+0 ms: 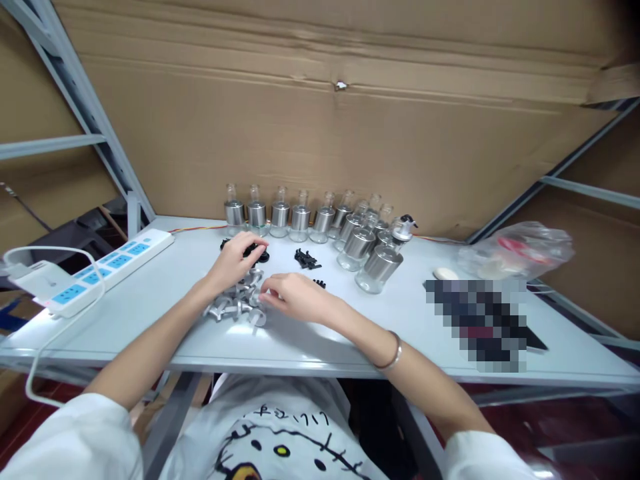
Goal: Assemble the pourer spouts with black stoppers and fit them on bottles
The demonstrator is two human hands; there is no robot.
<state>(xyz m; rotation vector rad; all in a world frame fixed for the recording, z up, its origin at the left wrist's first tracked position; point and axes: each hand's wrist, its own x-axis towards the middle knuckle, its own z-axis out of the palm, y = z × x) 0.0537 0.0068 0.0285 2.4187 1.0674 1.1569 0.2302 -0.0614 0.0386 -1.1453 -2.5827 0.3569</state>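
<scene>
My left hand (239, 256) is over a group of black round parts (263, 257), thumb and fingers apart; its fingers cover some of them. At the right edge of a pile of silver metal parts with round discs (256, 317), my right hand (295, 296) has its fingertips closed around one silver part (254, 297). Small black nozzle-like pieces (306, 259) lie in a heap beyond my right hand. More small black pieces (320, 284) show just behind that hand, partly hidden by it.
Several glass bottles with metal sleeves (301, 219) stand along the back; one bottle (381, 268) is nearest me, by a pump top (405, 227). A power strip (113, 270) lies left. At right are a plastic bag (520, 250), a white oval object (445, 274) and a blurred-out dark item (480, 323).
</scene>
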